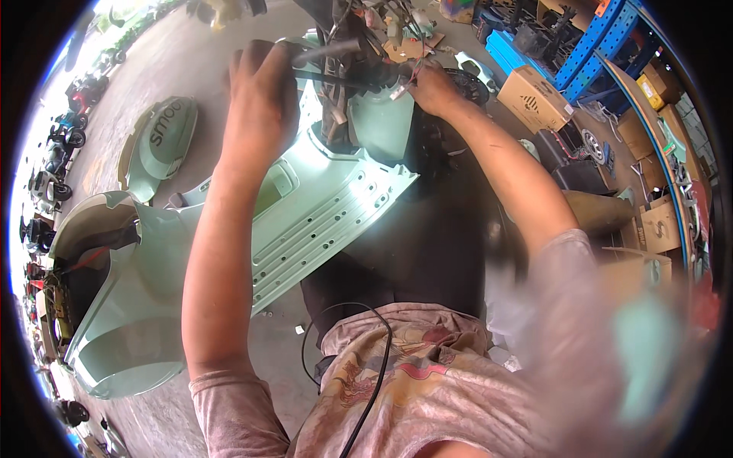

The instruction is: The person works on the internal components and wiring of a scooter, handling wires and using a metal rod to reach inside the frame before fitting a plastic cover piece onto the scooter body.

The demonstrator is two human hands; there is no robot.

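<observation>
My left hand (pixel 261 95) is raised at the scooter's front, closed round a dark bar (pixel 324 79) near a grey tubular end. My right hand (pixel 434 90) pinches thin wires (pixel 418 70) with a small white connector, at the other side of the steering column (pixel 336 114), where more cables hang. Below my hands is the pale mint scooter body (pixel 164 278) with a ribbed footboard (pixel 321 229) dotted with holes. A mint front panel (pixel 382 122) stands behind the column. My fingertips on both sides are partly hidden.
A loose mint body panel (pixel 160 145) lies on the concrete floor (pixel 191 61). Parked scooters (pixel 57 160) line the left. At right are cardboard boxes (pixel 534 95), blue metal shelving (pixel 592 42), a wheel (pixel 592 143) and assorted parts. A black cable (pixel 385 343) loops over my shirt.
</observation>
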